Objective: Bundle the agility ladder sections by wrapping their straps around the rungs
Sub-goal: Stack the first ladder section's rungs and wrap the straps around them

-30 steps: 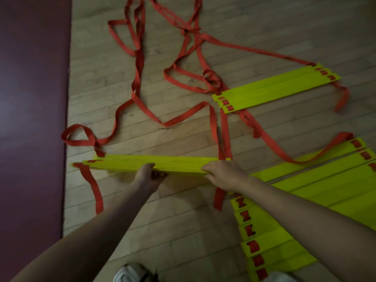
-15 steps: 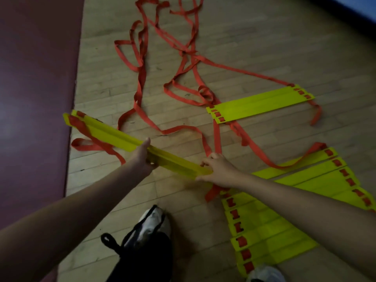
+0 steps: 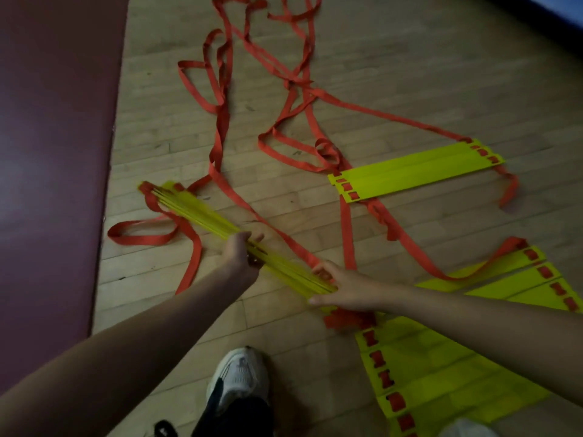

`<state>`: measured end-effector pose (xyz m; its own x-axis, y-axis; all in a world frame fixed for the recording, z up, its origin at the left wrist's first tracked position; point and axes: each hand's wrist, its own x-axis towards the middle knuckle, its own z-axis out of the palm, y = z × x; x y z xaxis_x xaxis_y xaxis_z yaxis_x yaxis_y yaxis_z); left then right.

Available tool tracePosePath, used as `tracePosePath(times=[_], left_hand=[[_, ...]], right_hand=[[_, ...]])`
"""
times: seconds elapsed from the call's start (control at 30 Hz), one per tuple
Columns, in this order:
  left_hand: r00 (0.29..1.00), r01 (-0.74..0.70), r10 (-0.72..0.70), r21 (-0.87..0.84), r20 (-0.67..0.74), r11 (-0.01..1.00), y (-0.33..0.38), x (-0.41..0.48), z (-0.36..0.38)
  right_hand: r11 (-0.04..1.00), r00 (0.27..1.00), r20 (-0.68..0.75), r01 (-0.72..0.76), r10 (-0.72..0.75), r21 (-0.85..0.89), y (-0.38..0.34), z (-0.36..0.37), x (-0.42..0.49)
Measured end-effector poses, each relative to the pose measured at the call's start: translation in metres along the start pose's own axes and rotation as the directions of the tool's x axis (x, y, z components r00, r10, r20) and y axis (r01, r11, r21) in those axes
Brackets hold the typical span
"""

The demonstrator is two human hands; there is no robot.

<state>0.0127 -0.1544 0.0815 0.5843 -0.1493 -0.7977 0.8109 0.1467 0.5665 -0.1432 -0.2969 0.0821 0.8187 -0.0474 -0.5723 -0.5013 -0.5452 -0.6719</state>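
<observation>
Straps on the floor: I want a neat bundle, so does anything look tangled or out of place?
Yes. The orange straps sprawl in loose, crossing loops over the wooden floor, bunching into a twisted clump beside the small rung stack, apart from the held rungs.

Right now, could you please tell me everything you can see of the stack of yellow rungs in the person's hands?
The stack of yellow rungs is several thin, flat, plastic-looking strips pressed together and seen nearly edge-on. It runs diagonally, far end up-left, near end down-right. The left hand grips its middle; the right hand holds its near end. Red strap threads through its far end and trails in loops onto the wooden floor. Whether it clears the floor I cannot tell.
</observation>
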Motion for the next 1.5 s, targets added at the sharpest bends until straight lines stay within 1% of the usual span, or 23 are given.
tracePosePath(times=[0.1,0.2,0.33,0.47,0.57,0.63,0.67,0.73,0.8,0.9,0.97,1.03,1.07,1.1,1.13,1.17,1.2,1.23,1.27,1.37,1.4,1.43,1.5], left_hand=[[0.995,0.039,-0.027,-0.123,0.100,0.992,-0.015,0.016,0.004],[0.980,0.116,-0.073,-0.237,0.184,0.964,-0.032,0.030,0.003],[0.964,0.156,-0.079,-0.296,0.256,0.942,-0.055,0.040,0.000],[0.954,0.135,-0.025,-0.354,0.298,0.926,-0.059,0.038,-0.002],[0.961,0.112,-0.004,-0.378,0.277,0.919,-0.059,0.035,-0.001],[0.971,0.090,0.007,-0.389,0.240,0.917,-0.060,0.036,0.000],[0.975,0.081,0.008,-0.388,0.222,0.918,-0.061,0.038,0.001],[0.979,0.072,0.008,-0.387,0.202,0.919,-0.061,0.041,0.001],[0.976,0.076,0.016,-0.410,0.217,0.909,-0.060,0.037,0.000],[0.958,0.123,0.004,-0.421,0.288,0.899,-0.062,0.029,0.005],[0.957,0.148,-0.032,-0.392,0.287,0.908,-0.067,0.027,0.010],[0.967,0.134,-0.035,-0.388,0.253,0.912,-0.068,0.028,0.011],[0.971,0.122,-0.029,-0.388,0.236,0.914,-0.066,0.031,0.010],[0.975,0.111,-0.025,-0.382,0.222,0.917,-0.063,0.034,0.007],[0.977,0.097,-0.018,-0.370,0.211,0.924,-0.060,0.038,0.004],[0.978,0.084,-0.009,-0.358,0.208,0.930,-0.056,0.040,0.001],[0.978,0.069,0.005,-0.345,0.210,0.936,-0.052,0.040,0.000],[0.976,0.055,0.020,-0.336,0.216,0.940,-0.048,0.039,0.000],[0.975,0.039,0.036,-0.332,0.218,0.942,-0.044,0.039,0.000],[0.967,-0.002,0.088,-0.339,0.240,0.941,-0.033,0.040,0.004],[0.963,-0.009,0.100,-0.341,0.250,0.940,-0.030,0.041,0.005],[0.958,-0.010,0.108,-0.347,0.265,0.938,-0.029,0.043,0.006],[0.946,-0.005,0.119,-0.352,0.303,0.936,-0.029,0.045,0.007]], right_hand=[[0.989,0.999,0.029,-0.039,0.036,0.140,0.016,0.003,0.017],[0.955,0.996,-0.027,-0.076,0.087,0.288,0.032,0.006,0.030],[0.967,0.988,-0.105,-0.082,0.109,0.241,0.049,0.008,0.037],[0.954,0.975,-0.187,-0.057,0.116,0.295,0.043,0.011,0.039],[0.986,0.967,-0.252,0.016,0.026,0.163,0.030,0.013,0.033],[0.992,0.979,-0.204,0.051,-0.027,0.111,0.022,0.019,0.027],[0.997,0.984,-0.173,0.054,-0.045,0.051,0.020,0.022,0.025],[0.985,0.987,-0.135,0.067,-0.089,-0.158,0.023,0.027,0.024],[0.956,0.980,-0.157,0.076,-0.125,-0.284,0.026,0.028,0.025],[0.952,0.967,-0.210,0.075,-0.142,-0.296,0.023,0.024,0.023],[0.976,0.978,-0.182,0.060,-0.099,-0.210,0.015,0.021,0.024],[1.000,0.987,-0.159,0.019,-0.016,0.016,0.009,0.013,0.027],[0.992,0.980,-0.196,-0.016,0.041,0.129,0.009,0.008,0.028],[0.985,0.960,-0.263,-0.052,0.094,0.164,0.013,0.002,0.030],[0.990,0.934,-0.332,-0.106,0.132,0.095,0.018,-0.004,0.030],[0.981,0.914,-0.369,-0.191,0.171,-0.019,0.025,-0.009,0.028],[0.953,0.904,-0.367,-0.279,0.218,-0.120,0.033,-0.014,0.026],[0.921,0.899,-0.338,-0.351,0.279,-0.172,0.038,-0.017,0.023],[0.900,0.893,-0.282,-0.405,0.352,-0.161,0.042,-0.020,0.019],[0.845,0.845,-0.074,-0.533,0.530,-0.035,0.039,-0.018,0.006],[0.829,0.830,-0.003,-0.558,0.558,0.040,0.038,-0.015,0.003],[0.808,0.822,0.070,-0.568,0.565,0.158,0.039,-0.012,0.001],[0.722,0.822,0.214,-0.567,0.528,0.397,0.042,-0.009,-0.003]])
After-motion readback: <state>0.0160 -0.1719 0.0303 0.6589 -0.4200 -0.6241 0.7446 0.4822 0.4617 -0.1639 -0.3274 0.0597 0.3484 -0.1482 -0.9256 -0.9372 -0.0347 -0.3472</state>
